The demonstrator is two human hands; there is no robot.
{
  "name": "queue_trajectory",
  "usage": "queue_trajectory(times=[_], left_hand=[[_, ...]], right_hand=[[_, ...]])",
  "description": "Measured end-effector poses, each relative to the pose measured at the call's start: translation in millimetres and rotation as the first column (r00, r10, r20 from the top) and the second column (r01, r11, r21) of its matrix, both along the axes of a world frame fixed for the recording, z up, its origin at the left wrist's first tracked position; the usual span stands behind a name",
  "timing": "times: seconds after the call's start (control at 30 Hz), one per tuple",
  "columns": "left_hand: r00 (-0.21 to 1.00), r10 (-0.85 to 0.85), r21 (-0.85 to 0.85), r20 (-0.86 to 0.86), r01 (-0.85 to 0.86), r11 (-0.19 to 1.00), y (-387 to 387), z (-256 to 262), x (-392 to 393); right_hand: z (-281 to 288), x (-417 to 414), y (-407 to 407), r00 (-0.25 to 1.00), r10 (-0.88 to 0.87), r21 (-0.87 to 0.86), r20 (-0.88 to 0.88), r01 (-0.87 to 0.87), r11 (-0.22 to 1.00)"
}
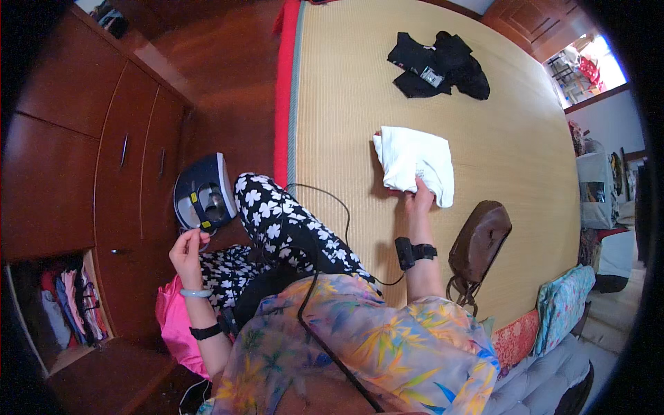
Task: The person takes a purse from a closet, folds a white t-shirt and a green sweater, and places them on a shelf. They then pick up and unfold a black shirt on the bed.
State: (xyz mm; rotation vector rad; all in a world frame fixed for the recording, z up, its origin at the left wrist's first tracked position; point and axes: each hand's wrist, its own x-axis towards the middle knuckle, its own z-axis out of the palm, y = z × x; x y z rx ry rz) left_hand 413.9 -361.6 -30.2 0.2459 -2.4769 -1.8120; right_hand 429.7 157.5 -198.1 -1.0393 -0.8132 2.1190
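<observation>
My right hand (pixel 421 198) grips the near edge of a folded white garment (pixel 415 155), which is on or just above the woven mat (pixel 337 114); a bit of red cloth shows under it. My left hand (pixel 189 249) is raised at the left, its fingertips together; whether anything thin is between them I cannot tell. It is beside a dark blue and white bag or case (pixel 206 192) with a clear window. Black garments (pixel 441 65) with a small tag or packet on them lie on the mat's far part. A brown leather bag (pixel 480 238) lies right of my right forearm.
Wooden cabinets (pixel 57 171) line the left, with an open compartment of clothes (pixel 75 306). A pink bag or cloth (pixel 179 327) is below my left hand. A black cable (pixel 345 207) runs over the mat to my right wrist. A floral folded cloth (pixel 563 306) is at lower right.
</observation>
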Motion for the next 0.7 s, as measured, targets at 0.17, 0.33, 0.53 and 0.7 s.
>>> queue_trajectory(times=[0.17, 0.33, 0.53, 0.7], left_hand=[[1.0, -0.005, -0.031, 0.015, 0.005, 0.999, 3.5, -1.7, 1.1], [0.986, -0.134, 0.026, 0.095, 0.132, 0.991, 15.6, 0.8, -14.4], [0.83, -0.518, 0.247, 0.207, 0.467, 0.849, 39.0, 21.6, -31.8], [0.724, -0.689, 0.934, -0.031, 0.267, 0.239, 79.2, -16.9, -28.3]], right_hand=[[37.4, -5.9, -17.5, 0.994, 0.088, 0.056, -0.068, -0.084, 0.995], [65.1, -17.3, -40.3, 0.963, 0.213, 0.125, -0.167, -0.194, 0.973], [118.9, -63.7, -102.6, 0.796, 0.565, 0.089, -0.219, -0.56, 0.824], [195.2, -77.0, -188.9, 0.384, 0.872, 0.081, -0.305, -0.902, 0.425]])
